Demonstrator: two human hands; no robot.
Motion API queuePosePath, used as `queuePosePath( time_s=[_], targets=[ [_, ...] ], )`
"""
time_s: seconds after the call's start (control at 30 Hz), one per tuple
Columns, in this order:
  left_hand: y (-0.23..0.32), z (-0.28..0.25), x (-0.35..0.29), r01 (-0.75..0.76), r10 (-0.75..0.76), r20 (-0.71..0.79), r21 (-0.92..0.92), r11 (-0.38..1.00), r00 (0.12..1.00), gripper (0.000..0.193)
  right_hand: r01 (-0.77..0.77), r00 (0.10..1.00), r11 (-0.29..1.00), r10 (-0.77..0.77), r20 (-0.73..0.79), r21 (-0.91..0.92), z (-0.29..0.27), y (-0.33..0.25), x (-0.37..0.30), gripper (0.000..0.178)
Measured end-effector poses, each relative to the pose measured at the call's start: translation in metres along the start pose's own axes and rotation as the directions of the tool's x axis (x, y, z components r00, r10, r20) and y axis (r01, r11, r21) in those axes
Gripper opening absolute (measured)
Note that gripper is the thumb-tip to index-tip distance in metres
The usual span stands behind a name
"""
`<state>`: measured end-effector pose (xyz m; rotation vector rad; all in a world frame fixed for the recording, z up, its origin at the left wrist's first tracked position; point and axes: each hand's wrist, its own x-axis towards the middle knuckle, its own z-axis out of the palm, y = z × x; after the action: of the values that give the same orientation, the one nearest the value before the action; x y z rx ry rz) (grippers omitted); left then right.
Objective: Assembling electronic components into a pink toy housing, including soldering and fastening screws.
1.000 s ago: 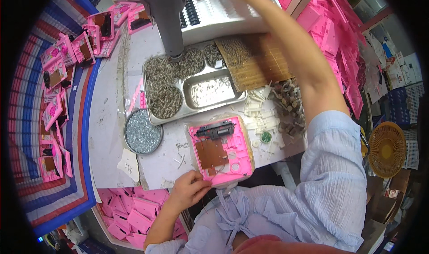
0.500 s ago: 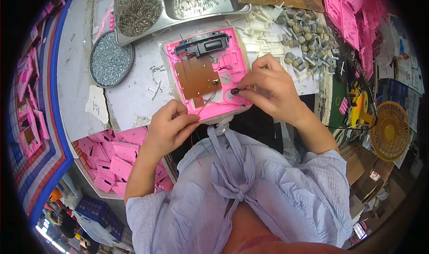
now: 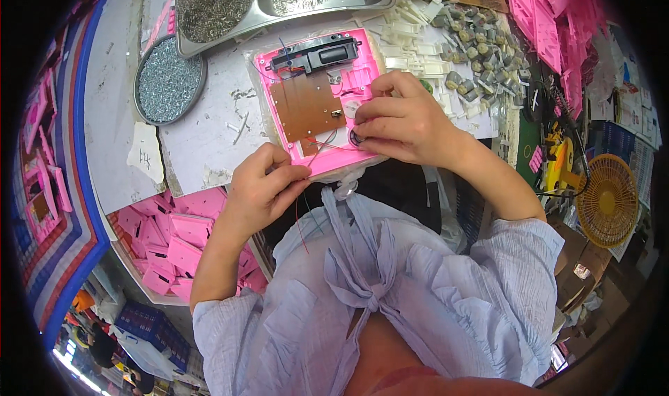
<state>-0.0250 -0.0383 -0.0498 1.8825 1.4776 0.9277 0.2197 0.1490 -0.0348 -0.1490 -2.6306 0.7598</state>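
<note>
A shallow rectangular housing of pink plastic (image 3: 338,162) lies at the centre of the frame, at the near edge of a white bench (image 3: 202,145), carrying a flat brown circuit board (image 3: 298,107) and a long black plastic module (image 3: 313,57). At its lower left corner, fingers of the left hand (image 3: 259,187) pinch thin insulated wires (image 3: 300,225); at right, the right hand (image 3: 411,121) grasps a small dark round part (image 3: 354,138). The housing appears light, stiff and slick, best held by its rim; the wires look limp and easily torn loose.
</note>
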Motion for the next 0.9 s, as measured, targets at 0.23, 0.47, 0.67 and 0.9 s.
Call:
queuePosePath(
  time_s=[0.23, 0.47, 0.67, 0.9],
  targets=[
    [-0.007, 0.001, 0.008, -0.207, 0.203, 0.036, 0.157, 0.966, 0.978, 0.025, -0.126, 0.99, 0.992, 0.124, -0.07, -0.026, -0.032, 0.013, -0.005, 0.024],
    [-0.006, -0.01, 0.012, -0.217, 0.192, 0.188, 0.128, 0.968, 0.963, 0.024, -0.377, 0.886, 0.789, 0.459, 0.059, -0.486, -0.08, 0.046, -0.019, 0.022],
    [0.024, -0.074, 0.099, -0.075, 0.057, 0.54, 0.01, 0.997, 0.84, 0.02, -0.406, 0.879, 0.797, 0.475, 0.048, -0.448, -0.079, 0.055, -0.028, 0.016],
    [-0.05, -0.056, 0.237, -0.336, 0.314, 0.13, 0.488, 0.806, 0.941, 0.009, -0.411, 0.886, 0.796, 0.464, 0.012, -0.445, -0.08, 0.047, -0.032, 0.017]
  ],
)
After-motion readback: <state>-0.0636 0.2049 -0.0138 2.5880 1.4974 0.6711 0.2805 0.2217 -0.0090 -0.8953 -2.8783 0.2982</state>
